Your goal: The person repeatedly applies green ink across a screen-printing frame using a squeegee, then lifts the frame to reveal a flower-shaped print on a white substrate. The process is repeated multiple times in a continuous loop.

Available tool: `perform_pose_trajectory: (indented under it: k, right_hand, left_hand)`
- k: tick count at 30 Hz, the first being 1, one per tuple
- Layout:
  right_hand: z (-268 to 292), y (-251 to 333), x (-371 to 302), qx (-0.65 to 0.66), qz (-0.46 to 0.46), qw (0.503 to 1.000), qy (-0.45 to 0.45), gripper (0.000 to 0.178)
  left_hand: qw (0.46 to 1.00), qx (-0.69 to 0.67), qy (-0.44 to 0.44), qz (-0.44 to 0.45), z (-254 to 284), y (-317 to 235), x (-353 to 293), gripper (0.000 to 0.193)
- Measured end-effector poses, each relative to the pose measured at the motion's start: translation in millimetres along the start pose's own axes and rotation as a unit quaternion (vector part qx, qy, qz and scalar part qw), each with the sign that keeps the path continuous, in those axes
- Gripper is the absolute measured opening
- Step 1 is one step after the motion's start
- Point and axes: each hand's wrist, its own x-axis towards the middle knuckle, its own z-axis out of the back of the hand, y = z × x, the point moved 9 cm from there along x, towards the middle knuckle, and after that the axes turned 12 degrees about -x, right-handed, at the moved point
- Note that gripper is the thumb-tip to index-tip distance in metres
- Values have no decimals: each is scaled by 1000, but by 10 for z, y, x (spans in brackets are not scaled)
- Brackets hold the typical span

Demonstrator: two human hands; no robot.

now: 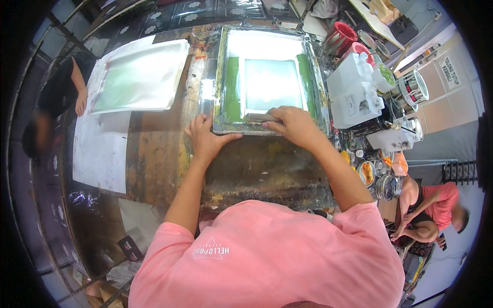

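A screen printing frame [217, 102] lies on the stained worktable. Its mesh has green side areas and a pale rectangular middle [272, 82]. At the frame's near left corner my left hand [204, 136] grips the edge, thumb along the front side and fingers up the left side. Closed around a squeegee [261, 117] is my right hand [294, 123], at the near end of the mesh. The squeegee rests on the screen, its right part covered by my fingers. What lies beneath the mesh is hidden.
Left of the frame, a stack of clear plastic sheets [144, 77] lies over white paper [100, 154]. White jugs [354, 90], a red bucket [340, 38] and several tubs crowd the right side. One person [64, 84] stands at left; another [436, 210] sits at right.
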Motion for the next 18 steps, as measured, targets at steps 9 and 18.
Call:
perform_pose_trajectory:
  k: [9, 18]
  right_hand:
    - [-220, 24, 69, -92, 15, 991, -92, 34]
    - [-224, -914, 1601, -155, 2, 976, -155, 37]
  left_hand:
    - [998, -61, -2, -12, -62, 66, 6, 106]
    - [998, -50, -13, -39, -43, 54, 15, 117]
